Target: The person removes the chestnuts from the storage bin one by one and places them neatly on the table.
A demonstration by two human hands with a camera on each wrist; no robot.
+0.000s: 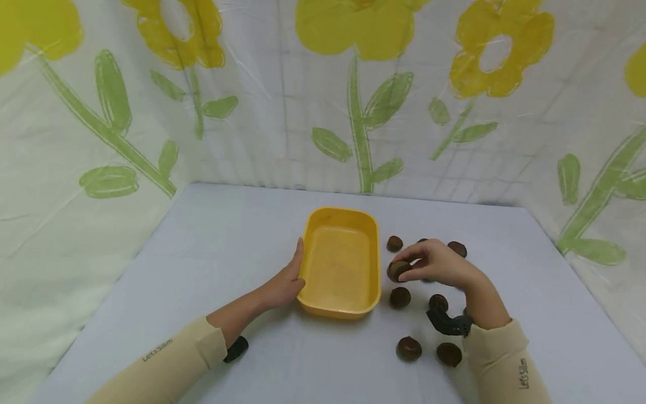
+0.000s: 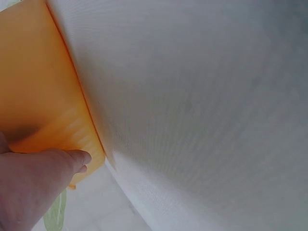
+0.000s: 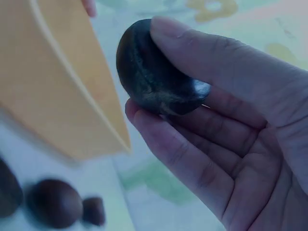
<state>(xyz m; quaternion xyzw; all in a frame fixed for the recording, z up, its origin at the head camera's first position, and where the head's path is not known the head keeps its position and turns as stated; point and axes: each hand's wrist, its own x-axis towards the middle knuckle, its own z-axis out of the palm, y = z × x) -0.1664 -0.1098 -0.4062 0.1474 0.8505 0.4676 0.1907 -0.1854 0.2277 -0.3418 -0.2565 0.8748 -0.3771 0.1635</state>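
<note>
A yellow rectangular tray point(image 1: 339, 314) stands on the table in the head view. My left hand point(image 1: 284, 286) rests against its left side with the fingers straight along the wall; in the left wrist view the thumb point(image 2: 62, 161) touches the tray's outer wall point(image 2: 43, 82). To the right of the tray, my right hand point(image 1: 438, 262) pinches a dark brown chestnut point(image 1: 398, 271) between thumb and fingers. Up close in the right wrist view, that chestnut point(image 3: 154, 72) looks glossy with a paler base, and is held above the table.
Several chestnuts lie to the right of the tray, among them one behind point(image 1: 395, 243), one in front point(image 1: 400, 297) and one nearer point(image 1: 409, 348). Some are partly hidden by the right hand and wrist strap point(image 1: 446, 324). A flower-printed curtain point(image 1: 282, 112) hangs behind the table.
</note>
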